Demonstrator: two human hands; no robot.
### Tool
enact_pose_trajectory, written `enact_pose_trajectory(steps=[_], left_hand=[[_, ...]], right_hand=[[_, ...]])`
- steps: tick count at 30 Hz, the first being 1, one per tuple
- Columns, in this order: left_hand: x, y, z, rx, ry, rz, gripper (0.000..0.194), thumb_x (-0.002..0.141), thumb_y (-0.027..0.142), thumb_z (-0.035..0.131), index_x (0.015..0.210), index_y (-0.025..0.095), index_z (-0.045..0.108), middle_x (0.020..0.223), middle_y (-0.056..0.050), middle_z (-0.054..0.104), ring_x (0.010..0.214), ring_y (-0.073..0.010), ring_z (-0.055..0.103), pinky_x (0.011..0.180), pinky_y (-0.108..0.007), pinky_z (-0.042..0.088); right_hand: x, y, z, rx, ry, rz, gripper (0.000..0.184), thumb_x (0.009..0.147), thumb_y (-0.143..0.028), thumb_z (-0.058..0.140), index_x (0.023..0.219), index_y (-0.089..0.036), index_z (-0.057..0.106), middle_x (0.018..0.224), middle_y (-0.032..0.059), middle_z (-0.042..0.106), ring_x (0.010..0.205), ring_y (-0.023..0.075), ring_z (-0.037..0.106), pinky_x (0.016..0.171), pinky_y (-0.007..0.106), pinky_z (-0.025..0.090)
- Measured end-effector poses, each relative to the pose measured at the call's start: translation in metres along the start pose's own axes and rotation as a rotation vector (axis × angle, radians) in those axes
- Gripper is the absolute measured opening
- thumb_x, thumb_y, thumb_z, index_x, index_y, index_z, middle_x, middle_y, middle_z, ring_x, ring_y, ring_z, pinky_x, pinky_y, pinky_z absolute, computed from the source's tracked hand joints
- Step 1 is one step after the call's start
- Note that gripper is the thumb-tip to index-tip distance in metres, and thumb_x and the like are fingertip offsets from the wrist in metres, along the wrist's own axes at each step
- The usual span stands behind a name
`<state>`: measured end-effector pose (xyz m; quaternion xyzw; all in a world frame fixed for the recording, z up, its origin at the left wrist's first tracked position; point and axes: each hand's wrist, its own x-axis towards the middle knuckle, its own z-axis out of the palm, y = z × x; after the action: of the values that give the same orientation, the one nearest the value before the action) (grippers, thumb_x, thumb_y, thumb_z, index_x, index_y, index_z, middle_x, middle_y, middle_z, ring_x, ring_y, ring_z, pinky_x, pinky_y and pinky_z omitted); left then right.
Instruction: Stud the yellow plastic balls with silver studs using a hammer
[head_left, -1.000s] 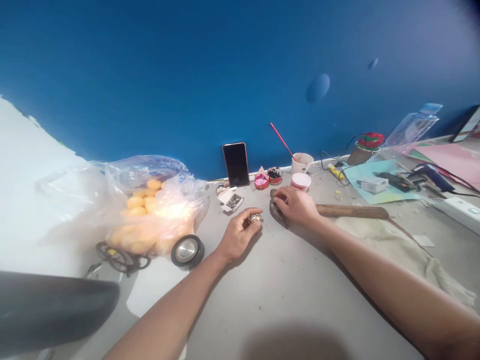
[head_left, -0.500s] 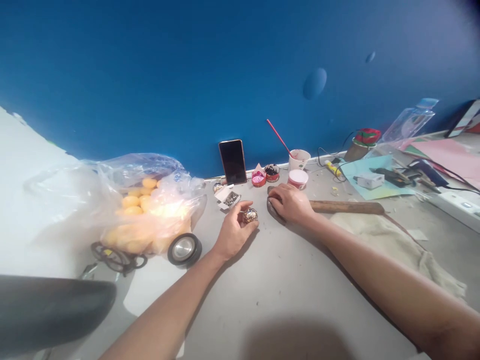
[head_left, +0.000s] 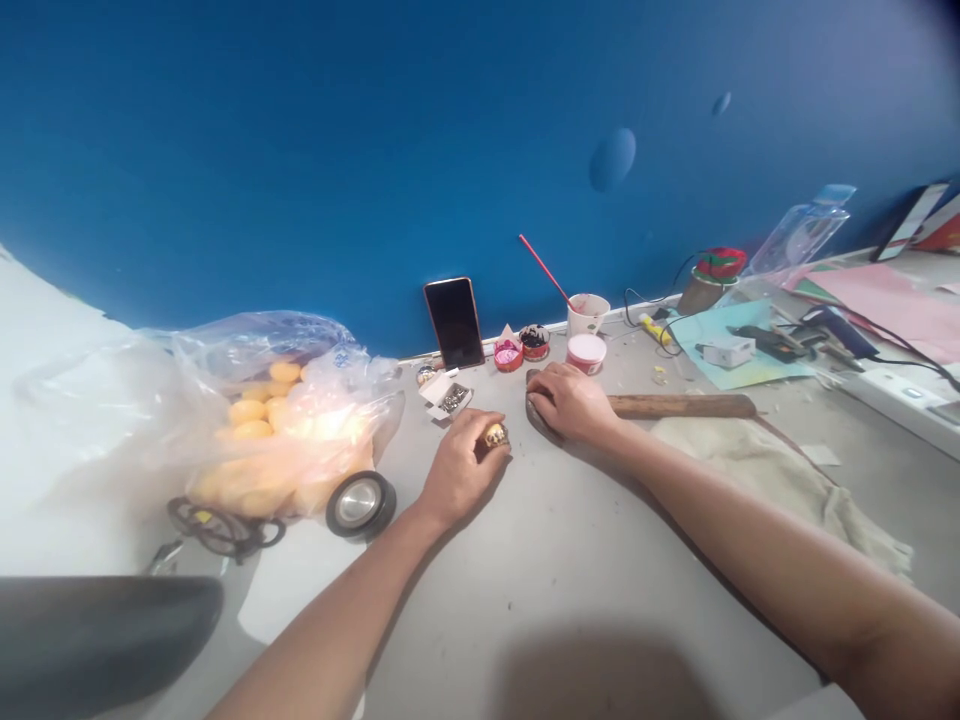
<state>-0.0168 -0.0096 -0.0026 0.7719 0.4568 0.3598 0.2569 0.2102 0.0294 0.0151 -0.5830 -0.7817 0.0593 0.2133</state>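
My left hand [head_left: 459, 468] rests on the grey table [head_left: 570, 580] with its fingers curled round a small shiny round object [head_left: 494, 435]. Just to the right, my right hand [head_left: 568, 402] lies palm down with fingers bent over the dark head end of a tool with a long wooden handle [head_left: 679, 405]. The handle runs off to the right along the table. A small open white box of metal bits [head_left: 448, 396] sits just beyond my left hand.
A clear bag of yellow fruit [head_left: 285, 430] and a round metal-faced disc [head_left: 360, 503] sit at the left. A phone [head_left: 453, 323] leans on the blue wall, with small pots [head_left: 509, 354] and a cup with a red stick [head_left: 586, 313]. A pale cloth [head_left: 780, 480] lies right.
My left hand has turned the shiny object a little and closed more over it. Both hands stay in place; the view has drifted slightly.
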Motion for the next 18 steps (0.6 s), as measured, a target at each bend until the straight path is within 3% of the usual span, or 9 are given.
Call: enact_pose_trajectory(steps=[3,10,13,18], left_hand=[[0.001,0.001,-0.002,-0.077,0.049,-0.037,0.030,0.089,0.024,0.068,0.119,0.020,0.068,0.115,-0.009,0.071,0.108,-0.0254,0.068,0.099,-0.041,0.054],[-0.006,0.003,0.005,-0.082,-0.107,0.091,0.033,0.084,0.013,0.064,0.115,0.021,0.070,0.117,-0.009,0.070,0.108,-0.0233,0.068,0.099,-0.037,0.053],[-0.006,0.000,0.009,-0.084,-0.074,0.099,0.036,0.083,0.012,0.064,0.117,0.021,0.070,0.113,-0.009,0.070,0.102,-0.0223,0.068,0.094,-0.036,0.054],[-0.005,-0.006,0.015,-0.046,-0.070,0.073,0.033,0.081,0.015,0.067,0.113,0.022,0.072,0.110,-0.008,0.072,0.100,-0.0237,0.068,0.091,-0.037,0.054]], right_hand=[[-0.002,0.000,0.001,0.010,0.004,0.000,0.019,0.098,-0.022,0.057,0.101,-0.019,0.075,0.105,0.0095,0.072,0.101,0.0246,0.064,0.085,0.032,0.045],[0.008,-0.010,-0.010,0.222,0.014,0.025,0.016,0.095,-0.020,0.061,0.089,-0.020,0.075,0.098,0.0052,0.078,0.090,0.0198,0.069,0.079,0.028,0.048],[0.028,-0.041,-0.022,0.182,-0.047,-0.065,0.018,0.095,-0.020,0.060,0.090,-0.021,0.077,0.099,0.0045,0.080,0.090,0.0192,0.071,0.080,0.027,0.049],[0.068,-0.106,-0.017,-0.195,-0.341,-0.148,0.027,0.101,-0.028,0.054,0.104,-0.020,0.080,0.111,0.0131,0.079,0.101,0.0276,0.074,0.082,0.034,0.054]])
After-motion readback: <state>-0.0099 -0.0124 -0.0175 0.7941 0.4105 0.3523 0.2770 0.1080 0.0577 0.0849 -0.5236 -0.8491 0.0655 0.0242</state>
